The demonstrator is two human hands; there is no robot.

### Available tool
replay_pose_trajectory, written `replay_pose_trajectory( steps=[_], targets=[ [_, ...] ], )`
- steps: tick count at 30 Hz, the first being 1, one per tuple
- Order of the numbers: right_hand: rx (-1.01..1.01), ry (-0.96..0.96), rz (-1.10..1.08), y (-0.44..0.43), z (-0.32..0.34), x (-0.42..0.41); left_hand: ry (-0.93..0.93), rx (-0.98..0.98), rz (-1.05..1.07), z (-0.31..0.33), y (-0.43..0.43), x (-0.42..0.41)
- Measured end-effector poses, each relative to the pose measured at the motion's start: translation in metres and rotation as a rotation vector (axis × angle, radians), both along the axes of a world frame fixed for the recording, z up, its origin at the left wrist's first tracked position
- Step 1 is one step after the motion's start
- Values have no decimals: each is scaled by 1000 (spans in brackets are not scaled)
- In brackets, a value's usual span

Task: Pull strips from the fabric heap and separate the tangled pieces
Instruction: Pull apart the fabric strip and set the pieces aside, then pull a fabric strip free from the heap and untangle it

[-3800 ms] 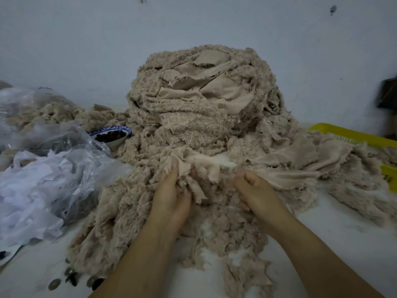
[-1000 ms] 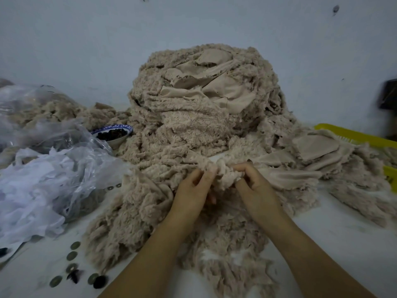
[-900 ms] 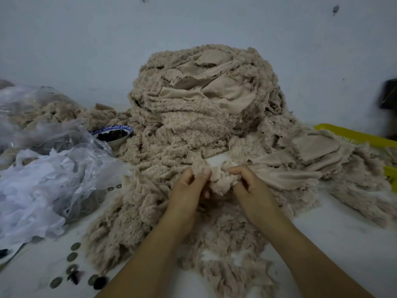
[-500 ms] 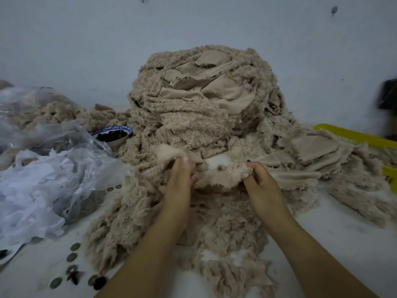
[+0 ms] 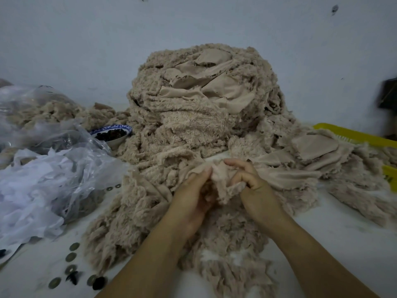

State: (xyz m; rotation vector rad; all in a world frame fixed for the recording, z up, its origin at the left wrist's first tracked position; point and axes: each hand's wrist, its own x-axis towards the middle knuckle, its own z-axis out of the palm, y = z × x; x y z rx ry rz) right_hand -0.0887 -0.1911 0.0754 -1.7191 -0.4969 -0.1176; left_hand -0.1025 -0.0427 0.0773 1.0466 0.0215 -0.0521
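Note:
A tall heap of beige fleece strips [image 5: 199,108] rises at the middle of the white table and spreads toward me. At its foot, my left hand [image 5: 191,196] and my right hand [image 5: 253,183] are close together, both gripping one bunched beige strip [image 5: 221,177] between them. The fingers of both hands curl into the fabric. More loose strips [image 5: 225,244] lie under my wrists.
Clear plastic bags [image 5: 49,168] holding white and beige scraps fill the left side. A blue-rimmed bowl of dark pieces [image 5: 111,134] stands beside the heap. Several coins and dark bits [image 5: 73,269] lie at the front left. A yellow crate [image 5: 354,134] sits at the right.
My hands were apart half a second ago, stretching the strip. Now they have come together at the heap's foot and bunch the fabric between them.

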Motion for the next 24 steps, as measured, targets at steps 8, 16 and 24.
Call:
replay_pose_trajectory(
  steps=[8,16,24],
  targets=[
    [-97,-16,-184,-4,-7,9,75,-506,-48,9,15,-1],
    [-71,137,-13,7,-6,-6,30,-591,-107,10,8,-3],
    [-47,92,-107,11,-5,-5,45,-380,-99,5,7,-2]
  ],
)
